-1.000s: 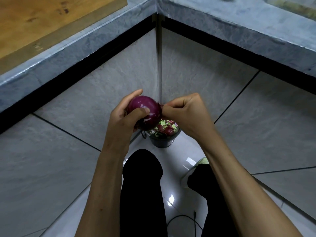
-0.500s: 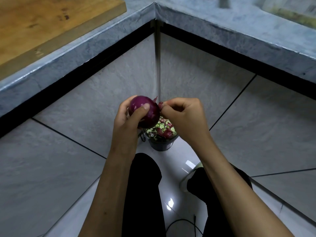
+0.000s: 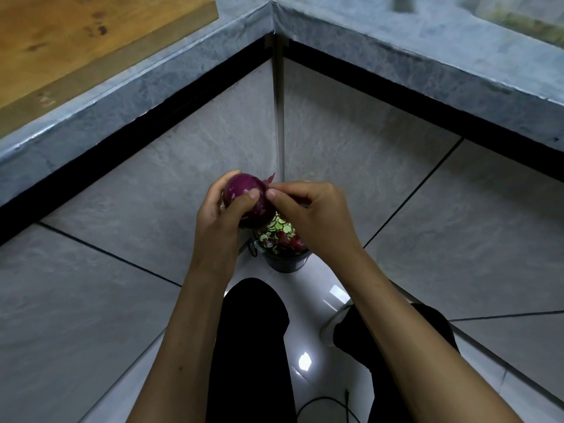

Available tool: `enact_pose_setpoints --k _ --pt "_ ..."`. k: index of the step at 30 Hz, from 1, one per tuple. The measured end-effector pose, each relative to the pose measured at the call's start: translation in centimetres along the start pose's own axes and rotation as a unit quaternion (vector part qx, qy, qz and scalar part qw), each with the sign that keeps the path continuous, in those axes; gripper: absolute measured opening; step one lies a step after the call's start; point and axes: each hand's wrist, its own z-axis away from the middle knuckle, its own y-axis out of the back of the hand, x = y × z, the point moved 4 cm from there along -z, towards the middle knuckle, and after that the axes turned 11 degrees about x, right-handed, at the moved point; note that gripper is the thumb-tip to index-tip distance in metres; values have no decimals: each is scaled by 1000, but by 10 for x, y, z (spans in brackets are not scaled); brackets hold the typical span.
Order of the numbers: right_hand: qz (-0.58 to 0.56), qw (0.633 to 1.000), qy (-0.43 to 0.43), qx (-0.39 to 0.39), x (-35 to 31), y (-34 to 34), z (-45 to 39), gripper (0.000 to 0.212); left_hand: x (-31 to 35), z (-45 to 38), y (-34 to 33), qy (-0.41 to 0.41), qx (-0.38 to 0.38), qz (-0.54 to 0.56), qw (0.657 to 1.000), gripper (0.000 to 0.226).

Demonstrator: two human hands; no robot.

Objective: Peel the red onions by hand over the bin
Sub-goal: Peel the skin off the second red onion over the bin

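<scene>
Above the bin (image 3: pixel 287 264), the left hand (image 3: pixel 219 218) wraps the red onion (image 3: pixel 247 199); right hand (image 3: pixel 314 215) fingers pinch a skin flap (image 3: pixel 270 180) at its top.

Deep purple onion (image 3: pixel 244 196); dark bin (image 3: pixel 287 262) of green and red scraps; grey mottled counter (image 3: pixel 396 53); brown wooden board (image 3: pixel 76 35); black trousers (image 3: pixel 250 346).

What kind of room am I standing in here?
Most likely a kitchen. A stone countertop wraps the corner with a wooden cutting board on it, and a bin of vegetable scraps sits on the tiled floor below the onion being peeled.
</scene>
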Motion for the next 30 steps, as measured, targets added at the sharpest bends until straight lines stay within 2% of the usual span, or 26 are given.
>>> enact_pose_setpoints --k 3,8,11,16,19,21,23,25,27,30 --pt "23 999 44 2 6 -2 -10 12 -2 -9 -4 -4 -7 -6 1000 44" --pt "141 972 188 20 15 -8 -21 13 -8 -21 -8 -2 -17 -20 1000 50" --pt "185 960 211 0 25 -13 -24 18 -16 -26 -9 7 -14 -27 999 53" --pt "162 980 113 -12 36 -15 -33 19 -26 -32 -13 47 -11 18 999 57" --pt "68 997 -29 9 47 -9 -38 25 -29 -35 -16 77 -31 82 993 59" --pt "24 994 -104 5 57 -6 -42 28 -29 -36 -18 92 -36 121 988 56" --pt "62 993 -100 -14 66 -7 -47 29 -27 -37 -19 107 -31 153 982 51" --pt "129 987 -76 -56 76 -14 -53 31 -25 -37 -20 117 -16 168 979 36" --pt "199 971 -73 -108 87 -23 -60 33 -24 -37 -18 129 14 167 977 16" --pt "274 943 -96 -160 109 -33 -69 32 -22 -36 -14 149 43 151 976 8"
